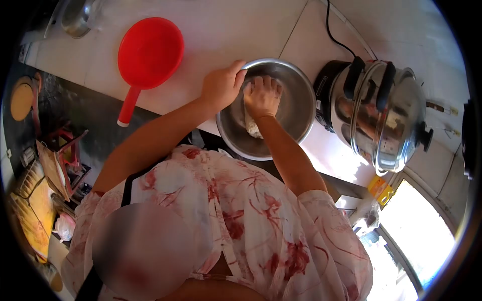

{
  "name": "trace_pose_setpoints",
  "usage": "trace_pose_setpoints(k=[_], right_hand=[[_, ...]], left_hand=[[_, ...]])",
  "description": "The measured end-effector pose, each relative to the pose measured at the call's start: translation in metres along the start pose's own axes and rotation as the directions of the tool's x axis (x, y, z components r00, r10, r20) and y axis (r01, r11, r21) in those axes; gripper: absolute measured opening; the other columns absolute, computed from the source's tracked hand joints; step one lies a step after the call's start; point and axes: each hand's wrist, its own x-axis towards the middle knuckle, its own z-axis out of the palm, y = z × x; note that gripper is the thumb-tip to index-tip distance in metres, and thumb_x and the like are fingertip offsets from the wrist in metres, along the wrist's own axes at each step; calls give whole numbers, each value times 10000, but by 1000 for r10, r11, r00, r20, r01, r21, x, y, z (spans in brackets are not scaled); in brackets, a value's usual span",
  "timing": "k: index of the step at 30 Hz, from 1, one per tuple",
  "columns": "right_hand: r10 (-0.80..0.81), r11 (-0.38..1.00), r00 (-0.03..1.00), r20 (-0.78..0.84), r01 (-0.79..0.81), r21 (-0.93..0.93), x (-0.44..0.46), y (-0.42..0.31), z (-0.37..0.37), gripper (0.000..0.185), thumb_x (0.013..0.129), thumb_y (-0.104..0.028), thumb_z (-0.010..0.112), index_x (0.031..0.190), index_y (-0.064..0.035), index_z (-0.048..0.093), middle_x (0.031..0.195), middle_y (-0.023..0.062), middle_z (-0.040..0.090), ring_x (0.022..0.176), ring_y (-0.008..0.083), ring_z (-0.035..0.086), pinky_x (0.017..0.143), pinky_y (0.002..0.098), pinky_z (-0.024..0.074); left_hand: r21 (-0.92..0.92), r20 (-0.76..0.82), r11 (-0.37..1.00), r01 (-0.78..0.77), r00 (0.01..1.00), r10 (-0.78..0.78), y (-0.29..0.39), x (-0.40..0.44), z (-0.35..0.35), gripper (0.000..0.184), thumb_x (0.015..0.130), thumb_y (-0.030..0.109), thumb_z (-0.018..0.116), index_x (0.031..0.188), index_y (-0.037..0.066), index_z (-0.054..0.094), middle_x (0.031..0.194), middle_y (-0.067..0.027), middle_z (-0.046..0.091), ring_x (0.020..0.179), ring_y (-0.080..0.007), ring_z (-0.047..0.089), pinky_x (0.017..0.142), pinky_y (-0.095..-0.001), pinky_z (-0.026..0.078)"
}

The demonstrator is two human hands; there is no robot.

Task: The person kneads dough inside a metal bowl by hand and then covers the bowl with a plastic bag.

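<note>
Left hand (224,86) pinching rim of metal bowl (296,108); right hand (264,98), fingers slightly spread, on pale dough (253,128) inside bowl; bowl at counter's (216,40) front edge; hard push plus loosened rim hold could tip it off edge, or knock it into steamer pot (366,110).

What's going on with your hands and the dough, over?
Left hand gripping the metal bowl at its rim. Right hand on the dough inside. Red scoop off left, steel pot right; neither seems in the way.

A glaring window (415,226) stands near a pale counter (221,30) and whitish wall (422,30)
</note>
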Motion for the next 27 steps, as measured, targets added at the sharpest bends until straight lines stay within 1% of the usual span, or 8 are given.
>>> trace_pose_setpoints(k=[9,19,21,22,23,25,26,27], right_hand=[[-1,999,997,78,-3,50,16,10,14,183,759,-229,561,646,-86,553,741,99,580,772,311,573,698,464,463],[63,981,998,-12,-59,187,13,9,-3,259,774,-289,583,635,-70,590,753,117,605,744,326,589,684,452,483],[151,902,970,191,-214,374,1,5,-52,339,786,-374,614,661,-59,631,806,119,636,799,320,610,696,453,486],[158,931,948,275,-236,280,0,0,-79,440,797,-466,615,680,-44,652,877,135,655,851,318,623,707,453,488],[164,931,949,269,-239,275,4,-4,-99,440,797,-466,615,680,-44,652,877,135,655,851,318,623,707,453,488],[209,963,817,538,-266,30,9,-9,-125,479,805,-504,600,685,-44,661,858,138,651,852,320,624,704,445,491],[225,957,747,625,-291,4,11,-10,-127,463,827,-507,575,748,-62,677,892,134,637,894,326,614,718,434,492],[231,955,748,622,-296,2,1,-9,-117,463,827,-507,575,748,-62,677,892,134,637,894,326,614,718,434,492]], left_hand=[[-15,8,1000,-6,1000,6,5,1,-3,208,918,219,532,1087,101,560,621,-149,589,575,-360,584,518,-454,442],[73,-44,997,-3,999,6,3,0,0,246,927,259,523,1117,110,571,664,-155,614,637,-365,605,563,-467,453],[78,-37,997,-3,999,6,2,-1,0,247,927,262,523,1120,115,571,670,-154,618,645,-365,608,567,-469,455],[87,-30,996,-2,1000,4,3,0,0,248,926,264,523,1123,121,570,676,-154,622,653,-364,611,572,-471,457],[83,-29,996,-11,1000,14,5,-1,0,248,926,264,523,1123,121,570,676,-154,622,653,-364,611,572,-471,457],[114,-22,993,-21,999,23,6,-1,-1,213,916,276,522,1064,129,567,653,-140,627,621,-354,615,553,-466,468],[113,-20,993,-28,999,30,5,-2,0,213,916,276,522,1064,129,567,653,-140,627,621,-354,615,553,-466,468],[123,-30,992,-33,999,37,4,-2,2,214,914,279,523,1063,132,568,649,-140,627,616,-355,615,552,-469,469]])
